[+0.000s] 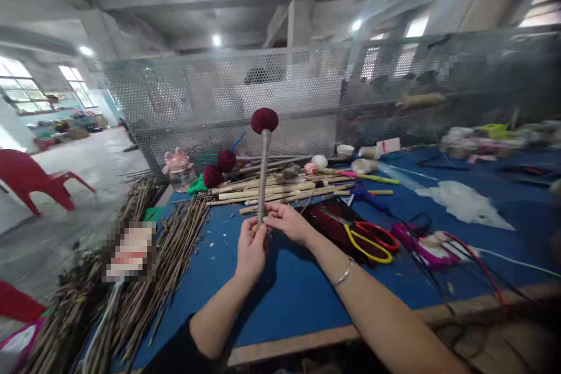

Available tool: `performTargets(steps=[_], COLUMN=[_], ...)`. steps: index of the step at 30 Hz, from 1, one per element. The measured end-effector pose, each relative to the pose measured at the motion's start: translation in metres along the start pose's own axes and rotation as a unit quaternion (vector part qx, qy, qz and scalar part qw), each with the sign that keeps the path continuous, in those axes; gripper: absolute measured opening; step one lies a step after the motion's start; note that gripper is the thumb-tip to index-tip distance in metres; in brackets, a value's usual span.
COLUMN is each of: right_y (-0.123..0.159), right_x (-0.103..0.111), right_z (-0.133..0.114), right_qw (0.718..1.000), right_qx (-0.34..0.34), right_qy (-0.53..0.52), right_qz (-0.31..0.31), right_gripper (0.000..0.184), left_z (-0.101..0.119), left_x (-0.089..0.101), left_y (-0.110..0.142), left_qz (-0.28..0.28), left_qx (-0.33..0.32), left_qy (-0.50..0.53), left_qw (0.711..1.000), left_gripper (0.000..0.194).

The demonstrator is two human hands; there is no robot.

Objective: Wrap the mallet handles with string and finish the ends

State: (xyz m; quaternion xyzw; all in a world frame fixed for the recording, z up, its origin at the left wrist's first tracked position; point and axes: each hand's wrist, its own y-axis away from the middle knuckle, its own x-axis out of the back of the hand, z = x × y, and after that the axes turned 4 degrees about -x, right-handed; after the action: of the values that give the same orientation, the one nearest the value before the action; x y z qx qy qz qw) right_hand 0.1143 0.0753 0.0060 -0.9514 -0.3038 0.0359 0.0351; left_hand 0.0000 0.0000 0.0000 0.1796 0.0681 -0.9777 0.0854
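Fingers [276,211] on near-vertical stick [263,175], ball [265,120] upward

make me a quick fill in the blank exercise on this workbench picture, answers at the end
1. The left hand and right hand are at the lower end of a gray stem whose round head is colored ____.
2. The tabletop is colored ____.
3. One handle of the scissors is red; the other is ____.
4. The bracelet is worn on the ____ arm.

Missing words: dark red; blue; yellow; right
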Motion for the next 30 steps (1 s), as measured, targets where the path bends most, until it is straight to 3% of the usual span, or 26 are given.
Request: performTargets(steps=[3, 7, 11, 14, 20, 24, 26, 30], right_y=[0.003, 0.004, 0.001, 0.000, 0.005, 0.004, 0.002, -0.001], right_x=[-0.002, 0.000, 0.004, 0.004, 0.004, 0.003, 0.002, 0.002], right_z=[-0.008, -0.008, -0.001, -0.001, -0.013, -0.010, -0.005, -0.002], right_qw=[0.999, 1.000, 0.996, 0.995, 1.000, 1.000, 1.000, 0.998], right_qx=[-0.006, 0.003, 0.007, 0.011, -0.002, 0.013, 0.012, 0.004], right_qy=[-0.036, -0.015, 0.075, 0.080, -0.025, -0.018, 0.004, 0.049], right_qz=[-0.035, -0.009, 0.051, 0.052, -0.006, 0.006, 0.019, 0.041], right_gripper=[0.033, 0.030, 0.026, 0.027, 0.036, 0.032, 0.032, 0.029], left_z=[-0.006, -0.011, -0.015, -0.014, 0.000, 0.000, -0.003, -0.005], left_x=[0.001, 0.004, 0.008, 0.010, 0.002, -0.002, -0.001, 0.005], left_y=[-0.001, -0.003, -0.006, -0.009, -0.003, 0.001, 0.001, -0.003], left_qz=[-0.043, -0.087, -0.036, 0.006, -0.053, -0.104, -0.088, -0.036], left_qx=[-0.028, -0.026, -0.021, -0.054, -0.014, 0.032, 0.042, -0.012], left_qy=[-0.032, -0.114, -0.139, -0.125, -0.048, -0.068, -0.102, -0.168], left_qw=[0.998, 0.989, 0.989, 0.991, 0.997, 0.992, 0.990, 0.985], left_gripper=[0.040, 0.043, 0.040, 0.040, 0.044, 0.051, 0.050, 0.039])
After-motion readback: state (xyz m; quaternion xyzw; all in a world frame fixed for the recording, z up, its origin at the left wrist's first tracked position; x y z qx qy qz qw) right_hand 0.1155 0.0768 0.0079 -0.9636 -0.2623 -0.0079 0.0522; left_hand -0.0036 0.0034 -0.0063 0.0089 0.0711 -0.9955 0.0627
